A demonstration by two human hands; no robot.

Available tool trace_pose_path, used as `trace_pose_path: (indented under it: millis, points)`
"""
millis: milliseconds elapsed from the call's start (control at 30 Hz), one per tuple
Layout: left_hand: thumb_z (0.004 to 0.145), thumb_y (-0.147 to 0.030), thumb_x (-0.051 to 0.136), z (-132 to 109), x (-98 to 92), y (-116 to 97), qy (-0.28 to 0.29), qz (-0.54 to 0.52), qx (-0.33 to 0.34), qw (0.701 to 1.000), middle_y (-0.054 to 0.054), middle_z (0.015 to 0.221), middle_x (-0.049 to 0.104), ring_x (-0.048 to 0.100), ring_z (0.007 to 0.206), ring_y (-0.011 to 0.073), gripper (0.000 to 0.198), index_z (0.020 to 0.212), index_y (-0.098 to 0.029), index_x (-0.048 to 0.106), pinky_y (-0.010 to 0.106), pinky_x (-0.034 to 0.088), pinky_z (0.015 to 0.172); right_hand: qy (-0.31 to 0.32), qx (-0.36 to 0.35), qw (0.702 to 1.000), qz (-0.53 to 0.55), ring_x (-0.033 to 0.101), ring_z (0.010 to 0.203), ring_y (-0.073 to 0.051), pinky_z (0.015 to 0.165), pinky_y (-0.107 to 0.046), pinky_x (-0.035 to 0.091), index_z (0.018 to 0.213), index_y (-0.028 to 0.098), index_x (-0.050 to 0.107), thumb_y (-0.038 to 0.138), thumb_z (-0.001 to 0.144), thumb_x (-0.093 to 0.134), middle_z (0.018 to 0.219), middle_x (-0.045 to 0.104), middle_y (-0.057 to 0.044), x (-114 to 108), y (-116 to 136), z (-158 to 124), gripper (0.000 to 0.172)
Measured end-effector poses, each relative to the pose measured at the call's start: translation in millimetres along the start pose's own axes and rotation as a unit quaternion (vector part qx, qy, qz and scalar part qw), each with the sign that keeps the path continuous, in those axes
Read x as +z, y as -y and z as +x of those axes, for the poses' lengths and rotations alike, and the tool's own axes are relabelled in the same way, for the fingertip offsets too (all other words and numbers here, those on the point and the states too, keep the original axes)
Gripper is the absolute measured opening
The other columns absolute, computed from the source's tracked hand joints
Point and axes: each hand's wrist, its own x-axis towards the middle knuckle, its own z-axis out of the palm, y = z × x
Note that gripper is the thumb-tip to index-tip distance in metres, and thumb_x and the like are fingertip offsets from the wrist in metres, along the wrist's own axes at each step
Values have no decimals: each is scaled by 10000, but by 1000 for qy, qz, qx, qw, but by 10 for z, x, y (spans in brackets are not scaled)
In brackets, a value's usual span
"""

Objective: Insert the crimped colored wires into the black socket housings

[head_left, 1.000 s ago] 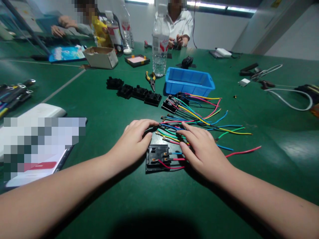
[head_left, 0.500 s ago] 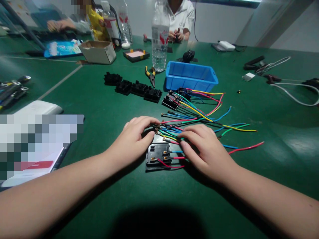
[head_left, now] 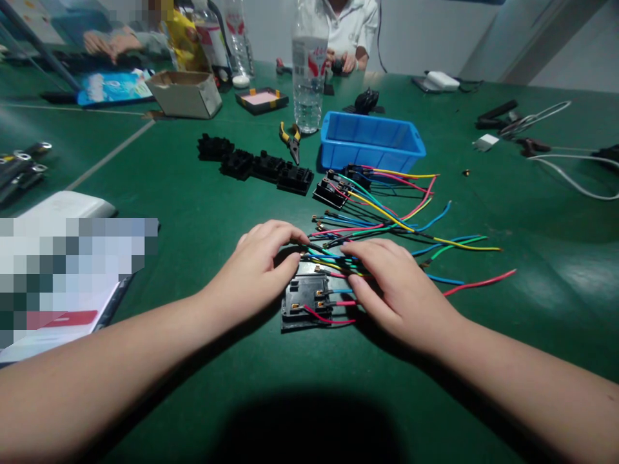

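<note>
My left hand (head_left: 265, 261) has thumb and forefinger closed on the terminal ends of several thin wires (head_left: 325, 263), among them green, blue and yellow ones. Across from it, my right hand (head_left: 399, 280) curls its fingers over the same bunch, thumb and forefinger either side of the wires. Just below lies a flat black socket module (head_left: 307, 303), its back up, with blue and red wires joined to brass terminals. The wires' far ends fan out to the right, partly hidden under my right hand. Two black modules with wires attached (head_left: 333, 189) sit behind the bunch.
Several black modules (head_left: 294, 178) stand in a row behind my left hand. Yellow-handled pliers (head_left: 291, 142), a blue bin (head_left: 372, 154), a water bottle (head_left: 308, 84) and a cardboard box (head_left: 184, 95) are farther back. A phone-like slab lies left. People sit across the table.
Near my left fingertips the wires have shifted, and some terminal ends now lie apart behind them. My right forefinger has moved slightly left. The whole view has shifted a little.
</note>
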Motion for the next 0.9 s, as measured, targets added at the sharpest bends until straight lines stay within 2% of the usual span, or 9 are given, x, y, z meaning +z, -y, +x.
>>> trace_pose_path:
  millis: [167, 367, 500, 700, 900]
  points:
    - [899, -292, 450, -5, -5, -12, 10, 16, -10, 1000, 58, 1158, 612, 499, 1133, 247, 264, 1113, -217, 585, 458, 385, 998, 0, 2, 1000, -17, 522, 1203, -272, 1012, -470, 407, 1208, 175, 574, 322, 945, 440, 1289, 607, -113, 4, -8, -16, 331]
    - [905, -293, 441, -6, -6, -12, 16, 21, -4, 1000, 60, 1145, 612, 497, 1129, 249, 266, 1090, -205, 610, 459, 377, 991, -25, 44, 996, -70, 422, 1323, -320, 1077, -530, 362, 1225, 114, 603, 370, 930, 448, 1420, 502, -168, 20, 15, -35, 420]
    - [906, -285, 429, -9, -10, -10, 20, 16, -2, 1000, 64, 1148, 597, 490, 1137, 249, 260, 1040, -204, 636, 465, 367, 1001, 6, 32, 997, -73, 476, 1296, -303, 1061, -536, 382, 1252, 117, 606, 357, 956, 391, 1428, 507, -165, 23, 9, -28, 438]
    - [917, -300, 418, -8, -2, -3, 17, 21, 7, 1000, 52, 1243, 590, 476, 1188, 252, 253, 1010, -226, 642, 476, 353, 1025, 11, 11, 998, -59, 484, 1301, -292, 1075, -506, 390, 1216, 121, 626, 350, 967, 378, 1425, 508, -175, 16, -8, -24, 419]
    - [904, -315, 439, -9, -8, -22, 21, 21, -5, 1000, 37, 1186, 640, 493, 1162, 263, 270, 1105, -258, 609, 484, 377, 1012, 19, -4, 999, -34, 510, 1269, -260, 1051, -467, 411, 1293, 137, 541, 327, 953, 405, 1376, 560, -138, 1, -6, -9, 413]
